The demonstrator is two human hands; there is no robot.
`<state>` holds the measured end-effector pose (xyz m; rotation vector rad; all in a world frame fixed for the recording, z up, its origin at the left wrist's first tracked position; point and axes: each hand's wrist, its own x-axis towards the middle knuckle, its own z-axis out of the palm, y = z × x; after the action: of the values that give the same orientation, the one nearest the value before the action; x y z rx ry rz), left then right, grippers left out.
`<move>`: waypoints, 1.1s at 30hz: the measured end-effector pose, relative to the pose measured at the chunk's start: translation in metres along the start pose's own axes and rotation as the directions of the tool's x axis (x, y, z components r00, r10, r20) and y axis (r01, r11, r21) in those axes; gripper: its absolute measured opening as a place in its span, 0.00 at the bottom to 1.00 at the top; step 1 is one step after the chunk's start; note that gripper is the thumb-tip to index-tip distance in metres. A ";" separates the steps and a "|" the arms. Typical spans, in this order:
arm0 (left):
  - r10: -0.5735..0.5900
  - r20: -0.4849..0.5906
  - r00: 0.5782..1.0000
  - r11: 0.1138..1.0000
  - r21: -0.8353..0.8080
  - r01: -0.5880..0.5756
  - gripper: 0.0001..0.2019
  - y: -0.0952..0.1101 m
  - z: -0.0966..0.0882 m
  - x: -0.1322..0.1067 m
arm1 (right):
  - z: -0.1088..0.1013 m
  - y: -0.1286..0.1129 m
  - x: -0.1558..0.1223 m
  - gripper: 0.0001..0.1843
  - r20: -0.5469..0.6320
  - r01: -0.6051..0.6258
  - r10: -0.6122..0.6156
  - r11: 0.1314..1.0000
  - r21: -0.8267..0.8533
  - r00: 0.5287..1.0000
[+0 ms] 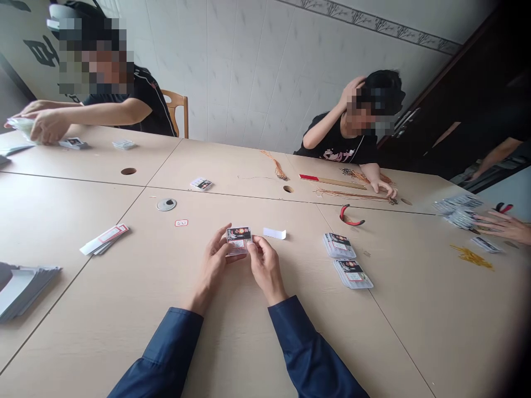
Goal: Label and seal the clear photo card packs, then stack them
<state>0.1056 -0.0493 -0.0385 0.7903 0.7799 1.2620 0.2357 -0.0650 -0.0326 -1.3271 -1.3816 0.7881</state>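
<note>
My left hand point(213, 267) and my right hand point(265, 269) pinch a small clear packet point(239, 240) from either side, just above the wooden table point(124, 315). The packet holds a card with a black and red label; its small print is too blurred to read. A white paper strip point(274, 233) lies just beyond my right hand. A small red-and-white label point(181, 223) sits farther off to my left. Both hands stay apart from these two pieces.
Two stacks of packets point(346, 260) and red-handled pliers point(350, 215) lie to my right. White sleeves point(104, 239) and a grey-white stack point(25, 290) lie to my left. Across the table, co-workers' hands point(45, 124) point(384, 188) handle packets and brown cords point(352, 194).
</note>
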 end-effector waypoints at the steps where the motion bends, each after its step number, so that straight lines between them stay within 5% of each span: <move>1: 0.001 0.000 1.000 1.000 0.005 -0.001 0.30 0.000 0.000 0.000 | 0.000 0.000 0.000 0.17 0.004 -0.002 0.002 1.000 -0.001 1.000; 10: -0.034 -0.021 0.999 0.994 0.108 0.036 0.33 0.007 0.006 0.000 | 0.000 -0.002 -0.004 0.16 -0.076 0.010 -0.009 1.000 0.019 0.997; 15: -0.055 0.063 0.996 0.978 0.206 0.041 0.31 0.006 0.000 0.003 | -0.019 -0.003 -0.011 0.20 -0.188 -0.020 0.031 0.998 0.059 0.982; 19: -0.047 0.063 0.997 0.972 0.231 0.031 0.29 0.007 -0.001 0.001 | -0.053 0.008 -0.030 0.21 -0.365 -0.109 0.135 0.990 0.093 0.921; 27: -0.051 0.053 0.997 0.959 0.281 0.034 0.27 0.008 0.001 0.001 | -0.157 0.045 -0.066 0.27 -0.729 -0.200 0.074 0.976 -0.088 0.680; 33: -0.049 0.042 0.998 0.957 0.288 0.035 0.28 0.011 0.002 -0.002 | -0.200 0.064 -0.057 0.28 -0.773 -0.310 -0.046 0.900 -0.306 0.632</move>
<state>0.1012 -0.0498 -0.0275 1.0301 0.9488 1.1001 0.4364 -0.1462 -0.0519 -1.8296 -0.7487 -0.0652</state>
